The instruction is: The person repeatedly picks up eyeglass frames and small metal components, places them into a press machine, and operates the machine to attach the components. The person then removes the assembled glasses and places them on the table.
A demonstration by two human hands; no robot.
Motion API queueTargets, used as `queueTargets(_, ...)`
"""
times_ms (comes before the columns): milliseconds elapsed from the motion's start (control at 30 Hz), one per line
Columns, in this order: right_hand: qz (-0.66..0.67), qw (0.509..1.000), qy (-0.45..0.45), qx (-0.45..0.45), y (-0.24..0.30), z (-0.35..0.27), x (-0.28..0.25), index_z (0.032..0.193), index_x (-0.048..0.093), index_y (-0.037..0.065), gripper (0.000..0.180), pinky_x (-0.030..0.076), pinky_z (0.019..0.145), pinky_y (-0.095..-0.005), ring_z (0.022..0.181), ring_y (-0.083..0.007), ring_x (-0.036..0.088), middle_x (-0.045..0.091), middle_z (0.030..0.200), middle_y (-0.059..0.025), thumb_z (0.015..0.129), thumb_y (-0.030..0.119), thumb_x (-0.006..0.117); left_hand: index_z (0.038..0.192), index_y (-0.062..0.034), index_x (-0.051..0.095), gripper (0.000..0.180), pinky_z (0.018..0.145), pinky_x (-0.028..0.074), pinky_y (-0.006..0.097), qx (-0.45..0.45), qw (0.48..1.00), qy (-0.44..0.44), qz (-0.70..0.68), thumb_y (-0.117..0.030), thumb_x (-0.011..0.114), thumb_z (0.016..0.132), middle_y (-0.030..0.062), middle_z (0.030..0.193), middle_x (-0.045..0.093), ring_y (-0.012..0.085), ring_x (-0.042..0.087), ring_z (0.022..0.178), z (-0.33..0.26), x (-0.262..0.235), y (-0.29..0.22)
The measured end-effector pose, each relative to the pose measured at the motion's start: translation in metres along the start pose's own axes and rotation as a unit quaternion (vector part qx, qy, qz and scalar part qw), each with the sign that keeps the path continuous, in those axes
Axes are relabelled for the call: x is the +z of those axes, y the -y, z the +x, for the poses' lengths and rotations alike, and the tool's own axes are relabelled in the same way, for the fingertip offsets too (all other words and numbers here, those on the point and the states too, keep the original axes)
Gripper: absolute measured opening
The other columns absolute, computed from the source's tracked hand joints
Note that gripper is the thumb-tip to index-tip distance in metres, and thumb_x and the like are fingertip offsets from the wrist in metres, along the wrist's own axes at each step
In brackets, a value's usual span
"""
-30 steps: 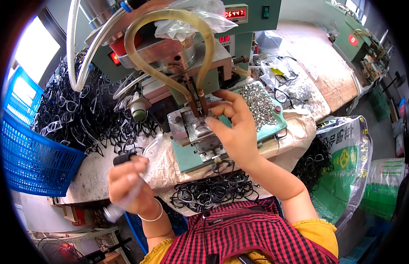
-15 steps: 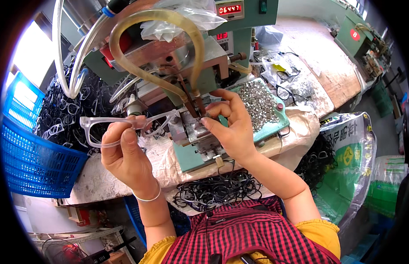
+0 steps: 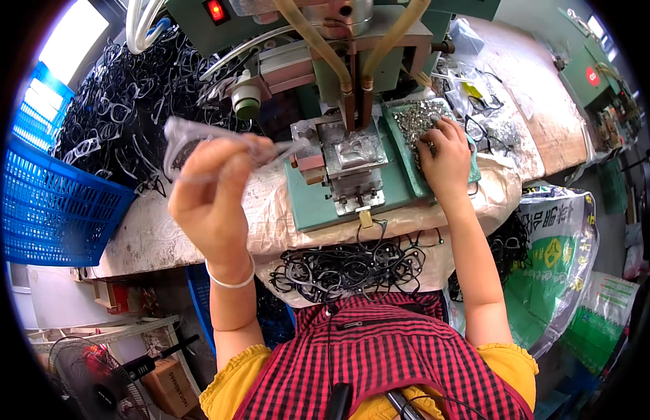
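My left hand is closed round a clear plastic eyeglass frame, smeared by motion. One end of the frame reaches toward the metal fixture on the machine's green base. Over that fixture hang two copper-coloured electrode bars, fed by yellowish hoses. To the right, my right hand dips its bent fingers into a heap of small shiny metal pieces in a green tray. Its thumb and fingers are drawn together; whatever they pinch is too small to make out.
Dark eyeglass frames are piled at the left beside blue plastic baskets. Another tangle of frames lies at the table's front edge. A green-and-white sack stands at the right. A fan is at lower left.
My right hand has left the fixture beneath the electrodes and moved right to the metal pieces. The left hand still holds the clear frame, now tilted. The view has shifted.
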State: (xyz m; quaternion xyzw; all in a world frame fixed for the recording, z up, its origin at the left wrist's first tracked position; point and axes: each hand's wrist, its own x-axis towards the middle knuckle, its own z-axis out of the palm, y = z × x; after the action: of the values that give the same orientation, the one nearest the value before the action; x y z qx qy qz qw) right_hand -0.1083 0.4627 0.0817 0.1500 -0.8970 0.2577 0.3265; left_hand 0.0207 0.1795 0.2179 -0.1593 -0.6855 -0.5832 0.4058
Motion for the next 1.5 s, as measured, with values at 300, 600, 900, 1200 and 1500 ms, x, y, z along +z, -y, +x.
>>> queueTargets(300,0.53,0.757,-0.132,0.358,-0.017,-0.012,-0.017,0.096,0.07,-0.003,0.015,0.048,0.077,-0.0255,0.076,-0.0144,0.062,0.071,0.089,-0.007,0.091,0.009,0.061,0.105,0.0091,0.068,0.014,0.076,0.06,0.031,0.12,0.978,0.044,0.164,0.002,0.065,0.093,0.0156,0.095,0.072,0.0208,0.07,0.084,0.029,0.013,0.004)
queueTargets(600,0.598,0.745,0.074,0.286,0.072,0.013,-0.035,0.097,0.072,-0.001,0.014,0.051,0.081,-0.0244,0.086,-0.0126,0.066,0.073,0.093,-0.0056,0.084,0.001,0.071,0.105,0.0035,0.063,0.013,0.073,0.057,0.035,-0.055,0.996,-0.061,-0.023,-0.008,0.059,0.099,0.016,0.098,0.068,0.0242,0.067,0.089,-0.05,-0.019,0.024)
queueTargets(900,0.551,0.829,0.002,0.099,0.125,0.016,-0.024,0.131,0.054,-0.002,0.053,0.051,0.085,-0.0267,0.094,-0.0127,0.067,0.072,0.103,-0.011,0.082,0.002,0.075,0.104,0.005,0.063,0.018,0.075,0.058,0.037,0.041,0.999,0.002,0.034,-0.012,0.059,0.1,0.0177,0.098,0.068,0.0239,0.067,0.088,0.009,0.009,-0.005)
queueTargets(1200,0.591,0.789,0.03,0.164,0.127,0.016,-0.026,0.129,0.05,-0.005,0.052,0.05,0.084,-0.0253,0.093,-0.0107,0.065,0.071,0.099,-0.009,0.082,-0.001,0.072,0.104,0.0061,0.066,0.015,0.073,0.058,0.036,-0.003,1.0,-0.016,-0.015,-0.007,0.062,0.098,0.0177,0.095,0.071,0.0237,0.069,0.082,0.021,0.015,-0.002)
queueTargets(1500,0.581,0.8,0.101,0.108,0.134,0.018,-0.072,0.135,0.05,-0.003,0.055,0.044,0.103,-0.0364,0.115,-0.0277,0.062,0.063,0.125,-0.0197,0.083,0.003,0.066,0.093,0.0016,0.071,0.008,0.074,0.055,0.034,0.053,0.993,0.102,0.04,0.002,0.069,0.085,0.0154,0.09,0.074,0.0239,0.073,0.085,0.005,0.013,-0.012)
